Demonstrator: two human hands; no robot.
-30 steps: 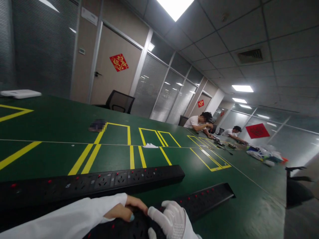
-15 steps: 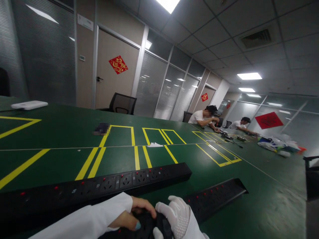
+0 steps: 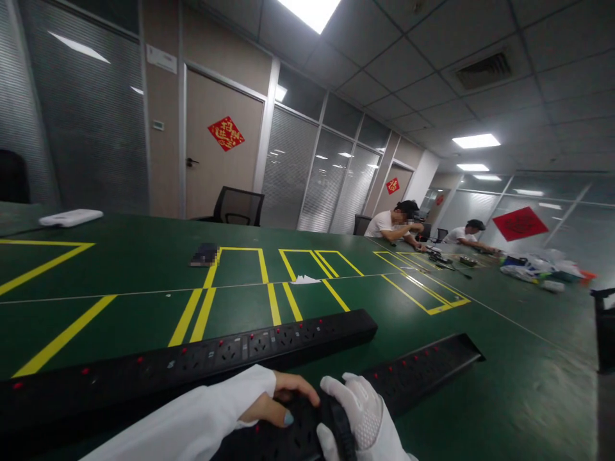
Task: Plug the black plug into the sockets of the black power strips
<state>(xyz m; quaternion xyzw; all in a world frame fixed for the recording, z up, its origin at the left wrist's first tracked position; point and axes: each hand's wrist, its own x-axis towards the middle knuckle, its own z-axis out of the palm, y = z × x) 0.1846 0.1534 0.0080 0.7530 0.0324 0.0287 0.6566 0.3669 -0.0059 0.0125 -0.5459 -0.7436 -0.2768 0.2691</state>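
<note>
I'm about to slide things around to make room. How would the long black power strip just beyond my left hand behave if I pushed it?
The power strip is probably stiff, since its long housing runs straight. Its flat, boxy shape suggests sliding or swivelling rather than rolling. With that length and row of sockets, it may feel fairly heavy.

We see bright ceiling panels (image 3: pixel 314 9) above a dim room, pale glare on the surface (image 3: pixel 542 390), soft hands, and wide-angle stretching toward the edges.
</note>
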